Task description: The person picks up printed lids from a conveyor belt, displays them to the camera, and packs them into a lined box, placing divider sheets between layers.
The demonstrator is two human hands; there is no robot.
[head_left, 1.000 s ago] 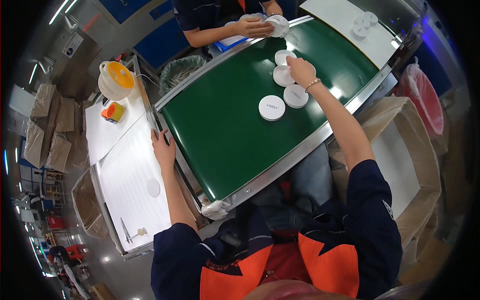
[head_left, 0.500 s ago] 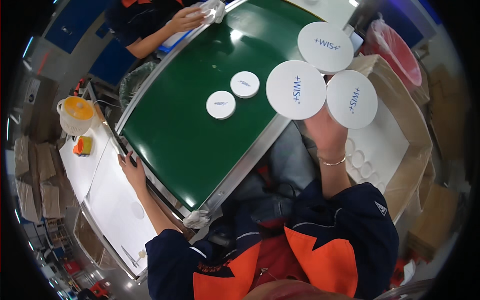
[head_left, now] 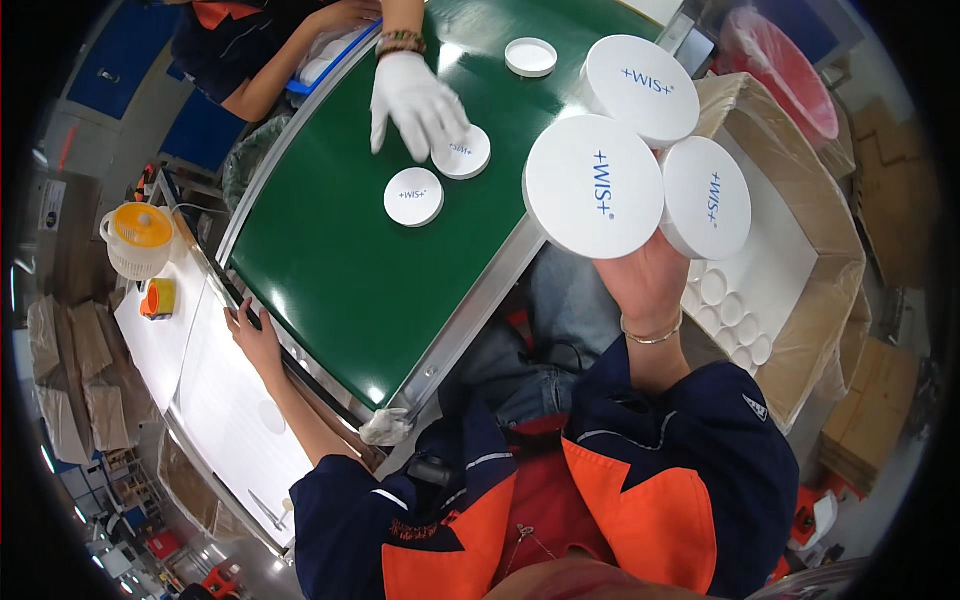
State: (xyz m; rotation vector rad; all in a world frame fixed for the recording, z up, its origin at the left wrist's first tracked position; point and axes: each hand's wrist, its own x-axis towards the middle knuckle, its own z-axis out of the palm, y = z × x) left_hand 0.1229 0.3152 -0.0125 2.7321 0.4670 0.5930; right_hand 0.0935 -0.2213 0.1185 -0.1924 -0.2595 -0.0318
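Note:
In my right hand (head_left: pixel 645 285) are three white round lids fanned out, printed sides up: a large front lid (head_left: pixel 592 188), one behind it (head_left: pixel 642 90) and one to the right (head_left: pixel 706 198). The lids hide most of my fingers. My left hand (head_left: pixel 257 340) rests on the dark edge (head_left: pixel 300 372) between the green belt and the white table, fingers apart, nothing held. Two more white lids, a nearer one (head_left: pixel 413 197) and a farther one (head_left: pixel 463 155), lie on the green surface (head_left: pixel 340 270). A co-worker's white-gloved hand (head_left: pixel 415 110) reaches over the farther lid.
A carton (head_left: pixel 835 300) with a plastic liner stands at the right, rows of white round pieces (head_left: pixel 730 320) inside. Another lid (head_left: pixel 531 57) lies hollow side up at the back. Tweezers (head_left: pixel 266 510), a tape roll (head_left: pixel 158 298) and a yellow-lidded pot (head_left: pixel 138 240) are on the left table (head_left: pixel 220 400).
A co-worker's gloved hand has come in over the two lids on the belt, which have shifted slightly left. Another lid now shows at the back. My lids have tilted slightly; my left hand stays put.

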